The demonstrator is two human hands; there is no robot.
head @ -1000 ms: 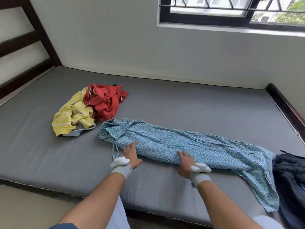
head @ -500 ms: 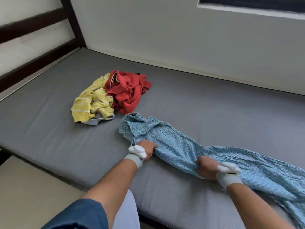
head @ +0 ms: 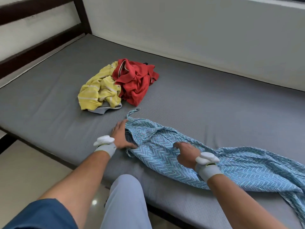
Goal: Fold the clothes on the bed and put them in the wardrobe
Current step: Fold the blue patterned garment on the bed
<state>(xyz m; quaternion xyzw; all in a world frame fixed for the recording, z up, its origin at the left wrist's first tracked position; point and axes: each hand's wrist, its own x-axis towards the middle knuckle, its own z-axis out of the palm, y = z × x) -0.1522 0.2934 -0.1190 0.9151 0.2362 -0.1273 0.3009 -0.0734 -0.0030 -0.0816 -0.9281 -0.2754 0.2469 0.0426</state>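
Observation:
Blue zigzag-patterned drawstring trousers (head: 158,157) lie stretched along the near side of the grey mattress (head: 214,100), with the legs trailing off to the right. My left hand (head: 121,137) rests spread against the waistband end, fingers straight. My right hand (head: 186,153) grips a bunch of the fabric a little further along, fingers curled into it. A crumpled yellow striped garment (head: 97,91) and a crumpled red one (head: 135,81) lie together beyond the trousers, apart from them.
A grey piece of cloth (head: 102,110) sticks out under the yellow garment. The dark wooden bed frame (head: 33,52) runs along the left, with a pale wall behind the bed. My knee (head: 125,204) is against the bed's near edge, with tiled floor (head: 33,171) at left.
The trousers have been shifted and turned, with the drawstring end now pointing toward the red garment. My left hand went from gripping the waistband to lying spread against it. The view moved closer and to the left.

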